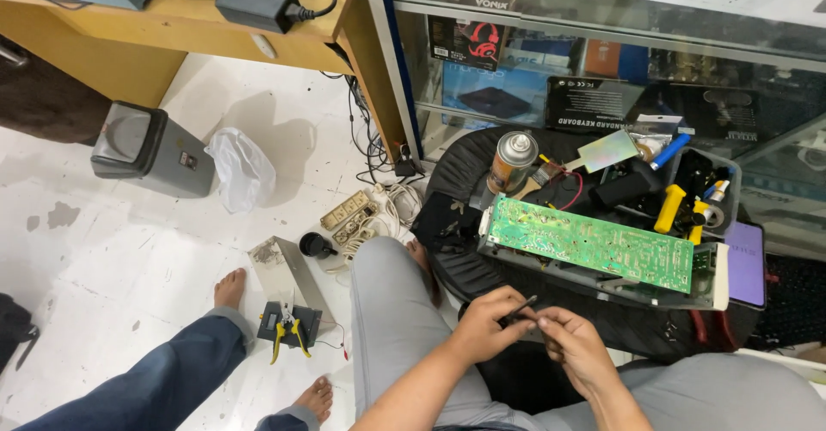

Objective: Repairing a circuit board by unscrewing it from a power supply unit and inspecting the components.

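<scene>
I see my left hand [483,328] and right hand [575,345] meeting over my lap, both pinched shut on a thin dark tool [521,308], perhaps a small screwdriver or tweezers; I cannot tell which. Just beyond them lies a green circuit board [594,242] in its open grey casing, resting on a black seat cushion [465,267]. By my judgement the unit is already opened and the board exposed; work on the board itself is not yet under way. A spray can [513,163] stands behind the board, and yellow-handled pliers [289,335] lie on the floor [129,259] near someone's bare feet.
</scene>
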